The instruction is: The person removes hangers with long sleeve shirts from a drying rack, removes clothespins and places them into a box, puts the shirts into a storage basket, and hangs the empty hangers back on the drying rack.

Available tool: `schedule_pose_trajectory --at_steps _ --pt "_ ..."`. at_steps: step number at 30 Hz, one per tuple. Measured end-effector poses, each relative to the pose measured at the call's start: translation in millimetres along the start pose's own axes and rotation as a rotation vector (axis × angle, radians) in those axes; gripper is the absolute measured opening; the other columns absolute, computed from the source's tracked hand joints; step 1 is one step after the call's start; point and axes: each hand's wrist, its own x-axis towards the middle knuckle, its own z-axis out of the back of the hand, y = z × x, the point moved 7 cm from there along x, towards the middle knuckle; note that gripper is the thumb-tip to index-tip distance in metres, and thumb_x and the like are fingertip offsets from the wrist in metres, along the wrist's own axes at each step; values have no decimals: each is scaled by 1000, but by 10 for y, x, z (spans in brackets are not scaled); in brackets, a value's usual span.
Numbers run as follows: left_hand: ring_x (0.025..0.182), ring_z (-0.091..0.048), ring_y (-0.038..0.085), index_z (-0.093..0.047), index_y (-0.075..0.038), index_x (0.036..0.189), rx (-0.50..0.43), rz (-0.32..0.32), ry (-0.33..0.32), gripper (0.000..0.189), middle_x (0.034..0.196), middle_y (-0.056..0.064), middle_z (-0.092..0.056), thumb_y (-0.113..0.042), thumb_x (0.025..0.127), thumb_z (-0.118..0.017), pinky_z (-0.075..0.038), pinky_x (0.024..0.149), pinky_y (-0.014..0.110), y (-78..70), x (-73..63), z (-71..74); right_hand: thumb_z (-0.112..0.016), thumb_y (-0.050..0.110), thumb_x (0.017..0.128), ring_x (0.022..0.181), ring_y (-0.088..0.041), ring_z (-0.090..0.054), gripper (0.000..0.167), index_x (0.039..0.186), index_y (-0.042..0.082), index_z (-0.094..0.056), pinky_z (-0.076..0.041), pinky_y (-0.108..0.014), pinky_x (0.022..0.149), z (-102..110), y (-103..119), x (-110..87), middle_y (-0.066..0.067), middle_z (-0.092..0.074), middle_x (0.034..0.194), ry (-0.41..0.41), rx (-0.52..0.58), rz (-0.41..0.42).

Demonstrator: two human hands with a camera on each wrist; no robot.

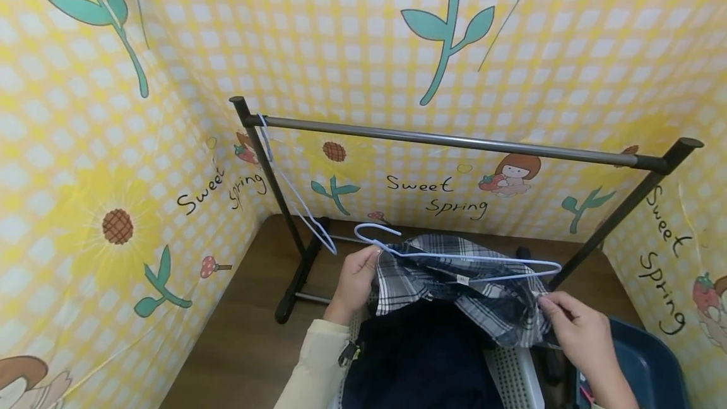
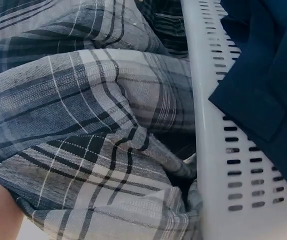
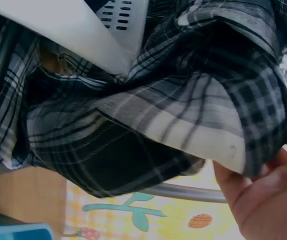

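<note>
A grey-and-black plaid shirt is held up between both hands, its collar towards the rack. A light-blue clothes hanger lies across the collar; its hook points left, one arm reaches out over the cloth and the other is hidden. My left hand pinches the shirt together with the hanger just below the hook. At the right side of the shirt, my right hand pinches an edge of the cloth between thumb and fingers. In the right wrist view, that edge folds over near the fingers.
A second hanger hangs at the left end of the rack's rail. Dark navy clothing lies over a white perforated basket in front. To the right stands a blue tub. Printed yellow cloth surrounds the brown tabletop.
</note>
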Motion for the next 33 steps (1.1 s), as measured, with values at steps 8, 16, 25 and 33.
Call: schedule_pose_trajectory --at_steps 8,16,25,33 --pt "60 -48 8 -56 -10 74 252 -76 51 28 66 -2 -53 0 101 -55 -43 56 26 -34 23 -83 -55 2 101 103 -3 -61 42 143 8 -52 -48 -16 80 162 230 -63 -12 -65 121 186 243 17" --pt "59 -39 7 -48 -14 75 418 -164 93 29 66 -6 -39 -8 102 -56 -36 55 22 -130 8 -213 -61 16 103 88 -4 -64 16 116 16 -69 -53 -26 68 171 510 -132 1 -70 105 247 183 110" --pt "58 -40 7 -51 -14 76 484 -158 91 29 65 -8 -39 -18 104 -53 -37 54 25 -168 66 -169 -70 -3 90 58 0 -44 22 85 18 -64 -34 -20 52 260 612 -106 11 -60 71 -103 95 295" --pt "56 -38 9 -50 -15 75 627 -79 34 30 64 -10 -34 -24 104 -53 -34 51 27 -85 52 -3 -71 -10 87 59 15 -49 15 82 4 -69 -37 -13 50 584 448 -52 22 -58 67 -330 118 192"
